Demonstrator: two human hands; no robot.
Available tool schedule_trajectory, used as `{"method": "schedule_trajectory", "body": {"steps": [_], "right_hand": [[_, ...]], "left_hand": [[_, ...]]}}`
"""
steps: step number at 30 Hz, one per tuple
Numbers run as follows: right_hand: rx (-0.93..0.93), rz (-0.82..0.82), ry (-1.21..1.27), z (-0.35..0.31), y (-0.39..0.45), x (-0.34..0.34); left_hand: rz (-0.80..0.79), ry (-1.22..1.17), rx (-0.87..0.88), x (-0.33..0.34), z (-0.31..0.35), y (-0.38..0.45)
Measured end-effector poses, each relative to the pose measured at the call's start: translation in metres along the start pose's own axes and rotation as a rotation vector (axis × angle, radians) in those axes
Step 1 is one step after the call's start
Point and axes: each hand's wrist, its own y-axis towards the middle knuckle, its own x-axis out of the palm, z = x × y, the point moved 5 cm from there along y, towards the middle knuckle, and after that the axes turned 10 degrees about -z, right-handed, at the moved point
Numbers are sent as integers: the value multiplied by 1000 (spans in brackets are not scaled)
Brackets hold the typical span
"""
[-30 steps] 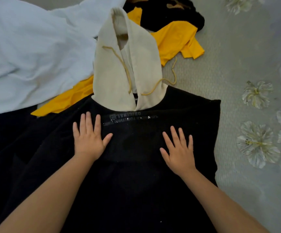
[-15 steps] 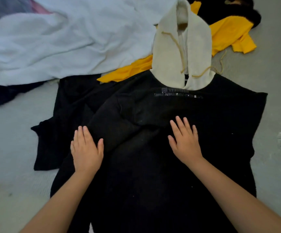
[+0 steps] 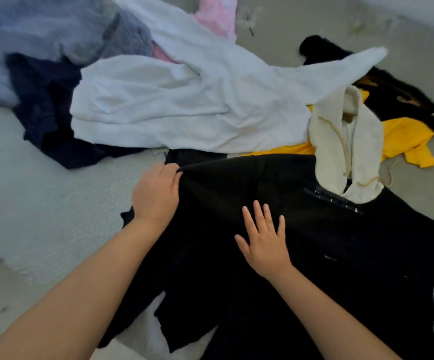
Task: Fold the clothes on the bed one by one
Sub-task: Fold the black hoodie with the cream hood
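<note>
Barely begun, the black hoodie [image 3: 301, 242] lies spread on the bed [image 3: 41, 203], left hand [image 3: 156, 193] pinching its sleeve edge, right hand [image 3: 265, 242] flat and open on it, white garment [image 3: 184, 107] and others unfolded.

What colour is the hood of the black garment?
Cream, with a tan drawstring; the hood shows best in the head view.
</note>
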Motion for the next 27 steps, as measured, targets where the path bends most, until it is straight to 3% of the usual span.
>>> {"method": "schedule_trajectory", "body": {"steps": [3,6,8,10,12,16,19,24,27], "right_hand": [[84,24,81,-21,31,-13],[162,-60,24,-28,61,-11],[198,-169,-13,-32,73,2],[223,-210,-56,-34,78,12],[239,-184,-95,-33,78,15],[234,-118,-93,-38,73,17],[159,-105,-44,-51,66,25],[178,-119,-50,-57,67,33],[147,-158,-11,-59,68,30]], "left_hand": [[-54,204,211,-14,-5,55],[-298,350,46,16,-35,72],[-367,327,-52,34,-60,50],[-381,245,-38,43,-78,13],[-326,132,-106,46,-104,-23],[-286,-221,-679,47,-159,-77],[-80,-635,-998,48,-171,-82],[180,-1004,-1158,47,-176,-52],[242,-1123,-1029,38,-166,-34]]}}
